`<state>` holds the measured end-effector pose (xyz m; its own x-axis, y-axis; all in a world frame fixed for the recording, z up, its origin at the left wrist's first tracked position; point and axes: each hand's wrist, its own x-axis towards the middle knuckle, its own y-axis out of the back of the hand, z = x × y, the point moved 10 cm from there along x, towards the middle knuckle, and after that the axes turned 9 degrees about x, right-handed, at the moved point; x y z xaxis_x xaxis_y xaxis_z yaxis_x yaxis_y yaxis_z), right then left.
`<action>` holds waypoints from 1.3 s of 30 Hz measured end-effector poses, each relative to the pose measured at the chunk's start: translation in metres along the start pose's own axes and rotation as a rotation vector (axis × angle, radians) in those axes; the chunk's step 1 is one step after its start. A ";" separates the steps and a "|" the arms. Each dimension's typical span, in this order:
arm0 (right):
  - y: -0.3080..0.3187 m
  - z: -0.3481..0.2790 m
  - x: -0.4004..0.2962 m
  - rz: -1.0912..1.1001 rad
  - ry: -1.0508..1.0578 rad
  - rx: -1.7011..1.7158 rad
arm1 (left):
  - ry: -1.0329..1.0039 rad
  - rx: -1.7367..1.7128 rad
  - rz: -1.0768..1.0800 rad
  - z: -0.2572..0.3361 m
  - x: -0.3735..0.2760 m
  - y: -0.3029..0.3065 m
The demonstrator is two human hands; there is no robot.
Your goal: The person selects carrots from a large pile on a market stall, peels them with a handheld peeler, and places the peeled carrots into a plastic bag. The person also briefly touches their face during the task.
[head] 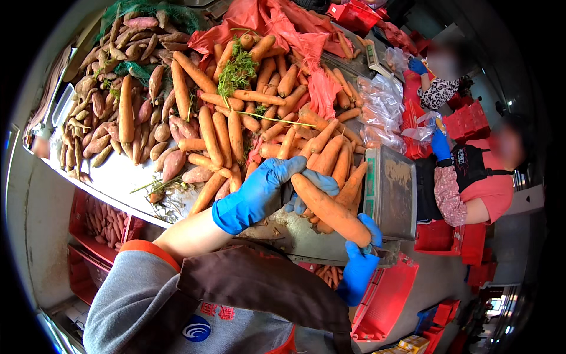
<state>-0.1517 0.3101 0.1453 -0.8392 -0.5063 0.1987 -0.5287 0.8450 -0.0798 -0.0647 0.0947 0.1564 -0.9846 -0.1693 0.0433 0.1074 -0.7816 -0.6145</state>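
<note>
A large orange carrot (331, 210) slants across the space between my gloved hands. My right hand (360, 267), in a blue glove, grips its lower end with the fingers and thumb around it. My left hand (269, 186), also blue-gloved, is beside its upper end with curled fingers. A small dark patch shows inside that palm; whether the hand holds something there cannot be told. Just beyond the left fingers lies a bunch of carrots (327, 155). The wider carrot heap (221, 128) spreads over the metal table (294, 232), with green leafy tops (239, 71) on it.
Sweet potatoes (146, 101) pile up at left. A weighing scale (391, 194) stands on my right, near bagged carrots (380, 106). Red plastic sacking (274, 22) lies behind the heap. Red crates (389, 301) sit below. Two people work across to the right, one holding a clear bag (424, 128).
</note>
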 end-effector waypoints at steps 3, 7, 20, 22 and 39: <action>-0.015 0.000 0.003 -0.089 0.006 -0.017 | -0.006 -0.071 -0.065 0.001 -0.003 -0.007; -0.008 0.020 0.000 -0.022 -0.066 0.105 | 0.013 0.027 -0.037 0.000 -0.005 -0.006; 0.007 -0.024 0.010 0.141 0.004 0.154 | -0.103 0.027 -0.010 -0.008 0.006 0.008; 0.005 -0.033 0.006 0.186 0.022 0.166 | -0.066 0.014 -0.028 -0.013 0.008 0.006; 0.204 -0.021 -0.078 0.403 -0.273 -0.390 | 0.244 0.405 0.049 -0.089 0.000 0.068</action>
<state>-0.1915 0.5255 0.1341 -0.9926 -0.1170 -0.0336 -0.1217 0.9534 0.2759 -0.0691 0.0949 0.0444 -0.9756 -0.1034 -0.1938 0.1515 -0.9557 -0.2525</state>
